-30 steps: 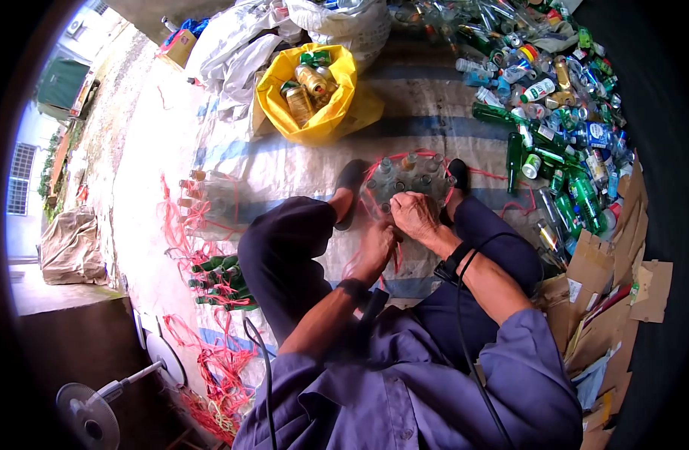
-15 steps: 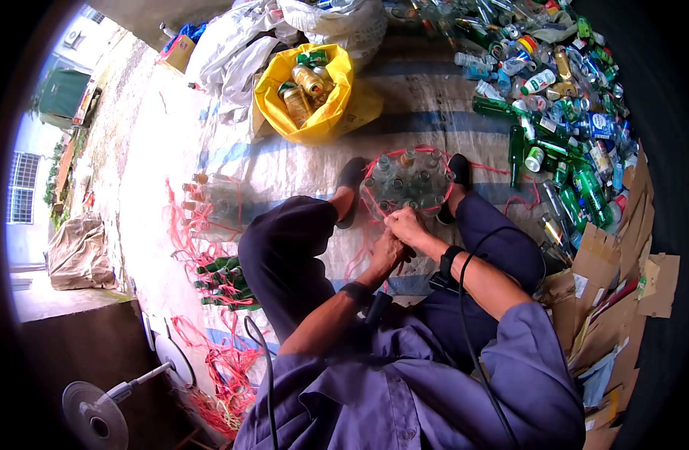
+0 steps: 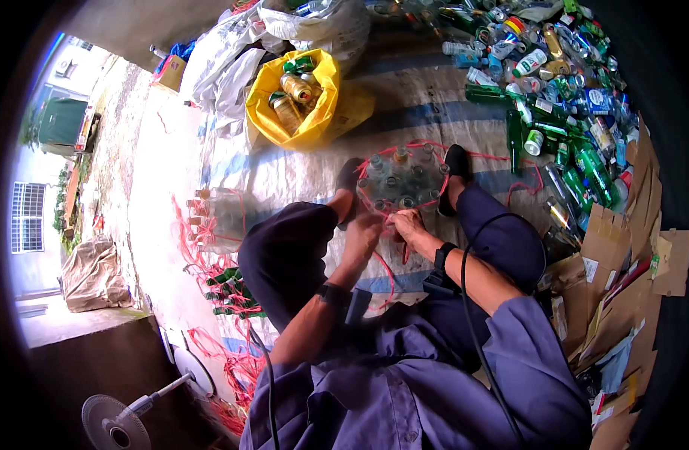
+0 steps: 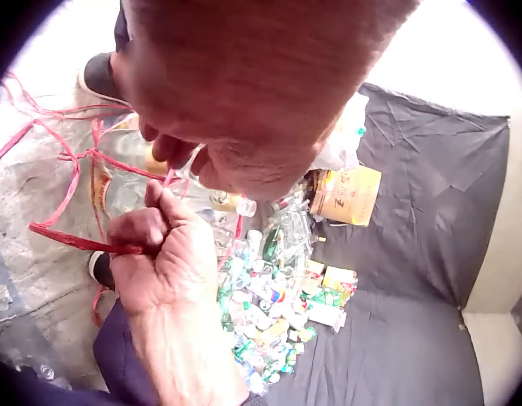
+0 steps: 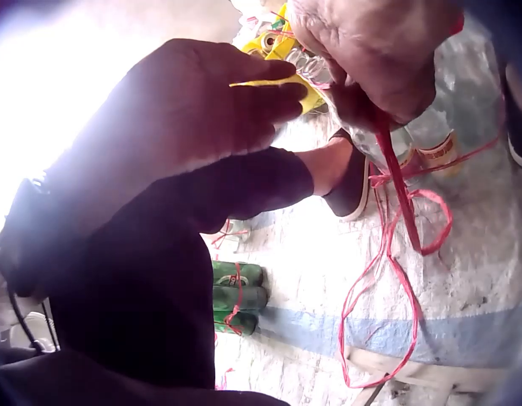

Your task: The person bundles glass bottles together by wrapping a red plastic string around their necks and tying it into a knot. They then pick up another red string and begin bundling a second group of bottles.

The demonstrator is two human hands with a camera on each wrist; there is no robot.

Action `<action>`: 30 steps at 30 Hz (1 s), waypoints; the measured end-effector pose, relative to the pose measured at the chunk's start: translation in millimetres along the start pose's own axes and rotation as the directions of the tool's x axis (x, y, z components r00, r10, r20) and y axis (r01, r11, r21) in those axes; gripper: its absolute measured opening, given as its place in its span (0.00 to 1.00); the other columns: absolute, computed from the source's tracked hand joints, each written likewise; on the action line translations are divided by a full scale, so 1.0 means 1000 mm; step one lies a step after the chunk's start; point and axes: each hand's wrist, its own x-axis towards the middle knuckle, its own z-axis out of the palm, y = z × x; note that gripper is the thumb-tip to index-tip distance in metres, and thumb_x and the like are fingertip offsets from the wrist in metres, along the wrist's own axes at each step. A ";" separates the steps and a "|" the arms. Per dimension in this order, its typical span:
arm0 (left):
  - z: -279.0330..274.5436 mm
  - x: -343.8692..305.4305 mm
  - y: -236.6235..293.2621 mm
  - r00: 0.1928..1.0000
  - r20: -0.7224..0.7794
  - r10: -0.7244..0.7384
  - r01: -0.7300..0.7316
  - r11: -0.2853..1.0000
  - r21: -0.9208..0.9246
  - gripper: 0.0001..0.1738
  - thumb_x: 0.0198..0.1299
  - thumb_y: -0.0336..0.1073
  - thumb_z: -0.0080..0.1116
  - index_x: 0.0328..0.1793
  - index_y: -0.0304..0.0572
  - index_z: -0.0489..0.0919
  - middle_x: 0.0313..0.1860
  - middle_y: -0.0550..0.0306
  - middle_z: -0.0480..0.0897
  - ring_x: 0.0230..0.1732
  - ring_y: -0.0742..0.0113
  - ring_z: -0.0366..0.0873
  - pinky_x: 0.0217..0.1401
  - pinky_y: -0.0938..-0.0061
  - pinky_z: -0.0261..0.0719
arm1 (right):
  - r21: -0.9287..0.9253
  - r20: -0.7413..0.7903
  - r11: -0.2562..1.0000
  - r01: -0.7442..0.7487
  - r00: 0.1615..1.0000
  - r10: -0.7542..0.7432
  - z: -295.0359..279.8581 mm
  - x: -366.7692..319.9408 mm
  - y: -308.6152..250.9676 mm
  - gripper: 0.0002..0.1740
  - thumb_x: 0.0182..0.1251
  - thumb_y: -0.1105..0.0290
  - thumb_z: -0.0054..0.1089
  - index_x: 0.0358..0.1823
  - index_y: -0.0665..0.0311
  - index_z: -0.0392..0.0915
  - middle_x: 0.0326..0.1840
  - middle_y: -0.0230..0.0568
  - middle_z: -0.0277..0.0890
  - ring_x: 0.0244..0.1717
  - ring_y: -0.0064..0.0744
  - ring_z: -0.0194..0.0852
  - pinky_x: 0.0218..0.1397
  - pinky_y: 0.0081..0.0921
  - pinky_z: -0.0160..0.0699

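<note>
Your right hand [image 3: 410, 226] curls round pink string [image 5: 395, 176]; your left hand [image 3: 363, 236] is beside it, its grip impossible to tell. String rings clear bottles [image 3: 391, 182] well in from the striped sheet's [image 3: 295, 174] left edge.

- Striped sheet [image 3: 284, 180] on the ground
- Yellow bag [image 3: 328, 86], cans [image 3: 286, 112] inside, toward the far edge
- White sacks [image 3: 322, 30] just behind it
- Mixed pile [image 3: 569, 105] of bottles and cans, toward the far right corner
- Cardboard [image 3: 610, 234] along the right edge
- Fan [image 3: 115, 426] beyond the left edge, near side
</note>
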 end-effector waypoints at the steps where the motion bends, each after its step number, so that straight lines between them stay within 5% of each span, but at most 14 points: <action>1: -0.005 0.008 0.000 1.000 0.004 -0.002 0.002 1.000 0.006 0.11 0.58 0.33 0.58 0.42 0.31 0.81 0.35 0.57 0.82 0.37 0.73 0.75 0.42 0.75 0.74 | -0.119 0.012 0.992 0.038 0.999 -0.037 0.000 -0.003 -0.006 0.08 0.56 0.70 0.60 0.31 0.68 0.84 0.24 0.41 0.79 0.28 0.31 0.76 0.33 0.29 0.73; 5: -0.003 0.044 0.020 0.952 -0.217 0.215 -0.123 0.921 0.371 0.21 0.60 0.41 0.59 0.53 0.32 0.78 0.40 0.49 0.81 0.42 0.59 0.79 0.49 0.67 0.75 | 0.203 -0.060 0.979 0.028 0.998 -0.016 0.003 -0.031 -0.038 0.08 0.54 0.72 0.61 0.34 0.67 0.83 0.27 0.41 0.81 0.30 0.30 0.76 0.35 0.30 0.74; 6: 0.000 0.051 0.034 0.914 -0.253 0.318 -0.155 0.849 0.505 0.23 0.60 0.43 0.59 0.56 0.32 0.77 0.43 0.46 0.81 0.45 0.52 0.79 0.51 0.63 0.75 | 0.135 -0.107 0.975 0.177 0.981 -0.163 0.008 -0.015 -0.015 0.08 0.54 0.72 0.61 0.34 0.67 0.83 0.30 0.42 0.82 0.31 0.30 0.77 0.36 0.32 0.75; 7: 0.002 0.057 0.049 0.920 -0.184 0.345 -0.196 0.815 0.545 0.25 0.62 0.46 0.57 0.58 0.33 0.75 0.55 0.38 0.77 0.56 0.41 0.74 0.60 0.56 0.71 | 0.062 -0.145 0.946 0.318 0.941 -0.307 0.010 -0.004 0.000 0.08 0.53 0.73 0.62 0.35 0.67 0.83 0.32 0.42 0.83 0.33 0.30 0.77 0.38 0.33 0.75; 10: 0.026 0.082 0.042 0.870 -0.199 0.451 -0.203 0.695 0.689 0.28 0.62 0.45 0.56 0.63 0.34 0.72 0.65 0.38 0.72 0.64 0.39 0.69 0.66 0.55 0.66 | -0.064 -0.075 0.961 0.271 0.958 -0.275 0.007 0.006 0.010 0.10 0.55 0.72 0.61 0.37 0.67 0.83 0.34 0.42 0.84 0.36 0.30 0.78 0.40 0.33 0.75; 14: 0.047 0.094 0.043 0.945 -0.121 0.303 -0.100 0.623 0.775 0.37 0.63 0.49 0.55 0.74 0.37 0.60 0.75 0.38 0.61 0.74 0.40 0.59 0.73 0.52 0.55 | -0.257 0.029 0.946 0.195 0.981 -0.194 0.005 0.008 0.008 0.11 0.56 0.71 0.60 0.40 0.67 0.83 0.37 0.42 0.85 0.39 0.31 0.79 0.44 0.34 0.76; 15: 0.052 0.097 0.037 0.953 -0.144 0.266 -0.054 0.617 0.785 0.39 0.65 0.51 0.52 0.75 0.38 0.57 0.77 0.39 0.59 0.76 0.43 0.55 0.74 0.49 0.49 | -0.146 -0.066 0.931 0.334 0.936 -0.346 0.008 -0.003 -0.005 0.11 0.56 0.69 0.59 0.34 0.69 0.82 0.34 0.50 0.83 0.36 0.40 0.81 0.42 0.38 0.77; 17: 0.057 0.098 0.036 0.951 -0.156 0.268 -0.046 0.618 0.785 0.38 0.65 0.52 0.52 0.75 0.39 0.57 0.76 0.39 0.59 0.76 0.44 0.55 0.74 0.48 0.48 | -0.050 -0.185 0.884 0.464 0.866 -0.465 0.008 -0.003 0.002 0.13 0.55 0.66 0.58 0.27 0.71 0.82 0.30 0.57 0.82 0.32 0.49 0.82 0.39 0.43 0.78; 19: 0.057 0.100 0.032 0.944 -0.171 0.282 -0.043 0.621 0.782 0.38 0.65 0.53 0.51 0.75 0.39 0.57 0.75 0.39 0.60 0.76 0.45 0.55 0.73 0.47 0.47 | -0.464 0.018 0.693 0.552 0.788 -0.615 0.011 0.009 0.029 0.14 0.57 0.65 0.59 0.27 0.71 0.82 0.27 0.60 0.80 0.31 0.52 0.81 0.39 0.44 0.77; 20: 0.057 0.100 0.030 0.947 -0.165 0.275 -0.045 0.622 0.782 0.38 0.65 0.53 0.51 0.75 0.39 0.57 0.75 0.39 0.60 0.76 0.45 0.55 0.73 0.47 0.47 | -0.463 0.013 0.699 0.544 0.793 -0.609 0.011 0.008 0.033 0.14 0.57 0.65 0.59 0.27 0.71 0.82 0.27 0.60 0.80 0.31 0.52 0.81 0.39 0.44 0.77; 22: 0.058 0.102 0.030 0.938 -0.173 0.299 -0.047 0.605 0.795 0.38 0.65 0.52 0.51 0.74 0.39 0.57 0.75 0.40 0.61 0.76 0.46 0.55 0.73 0.47 0.48 | -0.060 -0.136 0.973 0.222 0.964 -0.228 0.011 -0.005 0.016 0.13 0.56 0.64 0.60 0.26 0.70 0.82 0.26 0.59 0.79 0.30 0.53 0.80 0.39 0.45 0.77; 30: 0.051 0.104 0.037 0.931 -0.099 0.351 -0.122 0.557 0.821 0.36 0.62 0.48 0.54 0.71 0.37 0.58 0.69 0.36 0.65 0.68 0.42 0.64 0.67 0.49 0.58 | -0.350 -0.091 0.811 0.469 0.845 -0.527 0.016 0.018 0.049 0.13 0.57 0.64 0.58 0.21 0.65 0.81 0.20 0.51 0.76 0.26 0.48 0.79 0.31 0.42 0.76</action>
